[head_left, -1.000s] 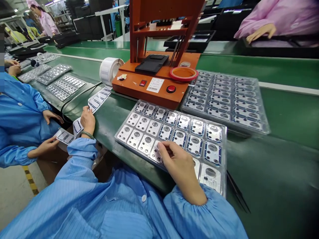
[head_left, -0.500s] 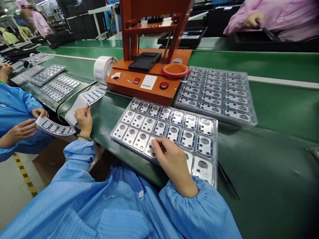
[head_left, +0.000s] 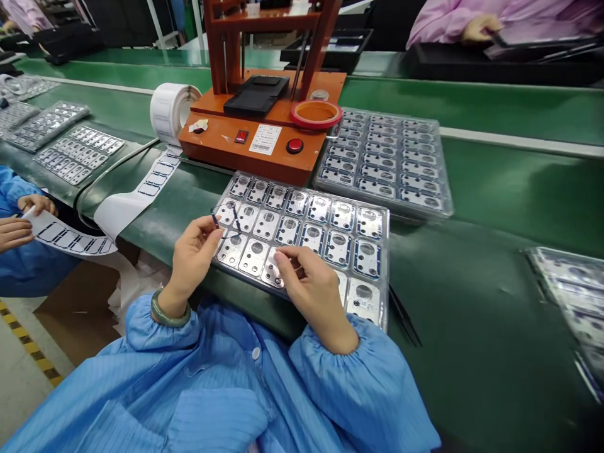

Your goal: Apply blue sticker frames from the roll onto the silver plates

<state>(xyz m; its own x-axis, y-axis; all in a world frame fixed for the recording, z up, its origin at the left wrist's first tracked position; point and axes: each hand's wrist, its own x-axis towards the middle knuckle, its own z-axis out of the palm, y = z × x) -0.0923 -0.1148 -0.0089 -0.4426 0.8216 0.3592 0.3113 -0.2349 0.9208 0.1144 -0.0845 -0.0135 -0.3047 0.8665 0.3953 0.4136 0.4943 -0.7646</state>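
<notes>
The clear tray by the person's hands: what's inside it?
Silvery plates, some edged in dark blue, lie in three rows. The right hand hides part of the nearest row.

Left hand (head_left: 192,259) pinches a thin, dark-blue-edged rectangular frame (head_left: 236,218) over a clear plastic tray (head_left: 387,264); right hand (head_left: 312,284) touches a silver metal plate (head_left: 271,270)

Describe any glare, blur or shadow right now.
Head view: bright glints on the metal plates beside the right hand; head view: the tray cut off at the right edge looks soft and stretched; head view: the green bench is darker toward lower right.
</notes>
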